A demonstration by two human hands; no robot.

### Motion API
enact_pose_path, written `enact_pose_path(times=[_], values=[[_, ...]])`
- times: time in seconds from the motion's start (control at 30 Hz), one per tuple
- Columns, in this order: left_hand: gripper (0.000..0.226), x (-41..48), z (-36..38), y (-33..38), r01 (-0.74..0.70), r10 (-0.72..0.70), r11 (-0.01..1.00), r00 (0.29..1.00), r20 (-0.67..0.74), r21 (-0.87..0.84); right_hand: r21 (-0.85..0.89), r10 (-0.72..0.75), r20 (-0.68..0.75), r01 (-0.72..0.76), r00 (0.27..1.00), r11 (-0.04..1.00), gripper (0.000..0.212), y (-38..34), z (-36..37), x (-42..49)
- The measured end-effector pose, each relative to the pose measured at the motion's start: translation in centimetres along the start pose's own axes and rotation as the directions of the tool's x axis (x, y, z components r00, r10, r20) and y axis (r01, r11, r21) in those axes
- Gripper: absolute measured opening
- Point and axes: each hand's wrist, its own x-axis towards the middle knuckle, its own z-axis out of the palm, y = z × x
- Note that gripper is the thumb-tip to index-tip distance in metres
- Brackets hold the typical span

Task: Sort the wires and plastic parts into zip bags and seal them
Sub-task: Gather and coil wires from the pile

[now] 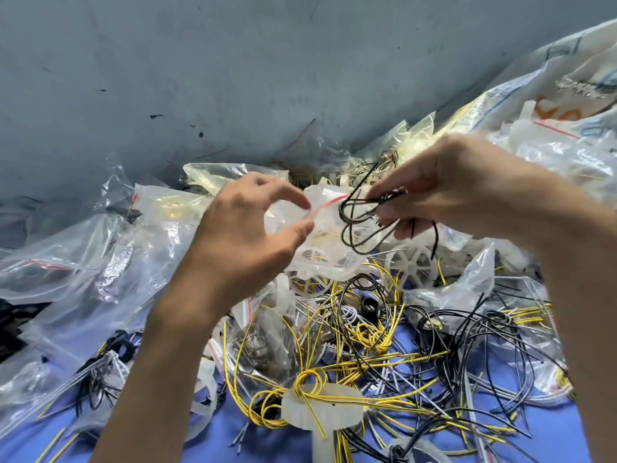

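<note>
Forearms cut off at the bottom edge, and the heap runs out of frame at 3 and 9 o'clock. Left hand (pixel 247 235), just left of centre, has index and thumb curled round the mouth of a small clear bag (pixel 320 212) with a red zip strip. The film is see-through and blurs into the clutter behind, so its outline and contents are hard to make out. Right hand (pixel 447 192), at 2 o'clock from centre, pinches a bunch of looped black wires (pixel 354 228) whose loops hang at the bag's mouth; can't tell if any are inside. The wire ends are hidden behind the fingers. Below the hands, a white spoked plastic wheel (pixel 410 262) is partly covered by wires. At 6 o'clock a tangle of yellow wires (pixel 300 385), thin and glossy, mixed with black and grey ones, lies over a milky round disc (pixel 320 409) and hides much of the blue desk (pixel 551 439). A small black ring (pixel 369 307) sits in the tangle. A crinkled clear bag pile (pixel 66 262) lies at 9 o'clock, with more filled bags (pixel 551 105) at 2 o'clock, their print unreadable. A scuffed grey wall (pixel 233 61) is at 12 o'clock.
</note>
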Motion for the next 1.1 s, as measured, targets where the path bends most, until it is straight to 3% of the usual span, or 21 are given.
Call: enact_pose_path(times=[0.07,0.2,0.33,0.47,0.63,0.87,1.03,1.1], values=[[0.014,0.0,0.3,-0.1,0.029,-0.034,0.997,0.996,0.077,0.078,-0.093,0.029,0.002,-0.029,1.0,0.995,0.016,0.3,0.7,0.3],[0.018,-0.1,1.0,-0.1,0.021,-0.032,0.986,0.997,0.067,0.164,-0.363,-0.017,0.007,0.018,1.0,0.932,0.012,0.4,2.4,0.8],[0.028,-0.3,1.2,-0.3,-0.031,0.019,0.988,0.997,0.079,0.15,-0.457,-0.035,0.017,0.039,0.999,0.889,0.017,0.3,3.4,0.9],[0.016,-0.2,1.6,-0.3,-0.037,0.042,0.991,0.998,-0.038,0.129,-0.462,-0.042,-0.025,0.026,0.999,0.886,0.018,0.4,3.7,1.2],[0.018,-0.1,1.6,0.7,-0.105,0.104,0.994,0.971,-0.214,0.008,-0.408,-0.081,-0.199,-0.007,0.977,0.913,0.016,0.3,4.5,1.4],[0.017,-0.4,0.7,1.2,-0.223,0.209,0.974,0.955,-0.21,-0.048,-0.349,-0.1,-0.28,-0.004,0.955,0.937,0.031,0.5,5.6,2.0],[0.019,-0.3,0.0,0.9,-0.198,0.172,0.977,0.95,-0.26,-0.076,-0.244,-0.138,-0.057,0.12,0.989,0.962,0.037,0.3,5.3,2.2],[0.02,-0.2,-0.2,0.6,-0.176,0.147,0.981,0.949,-0.281,-0.082,-0.298,-0.15,-0.007,0.141,0.989,0.944,0.044,0.5,4.9,2.1]])
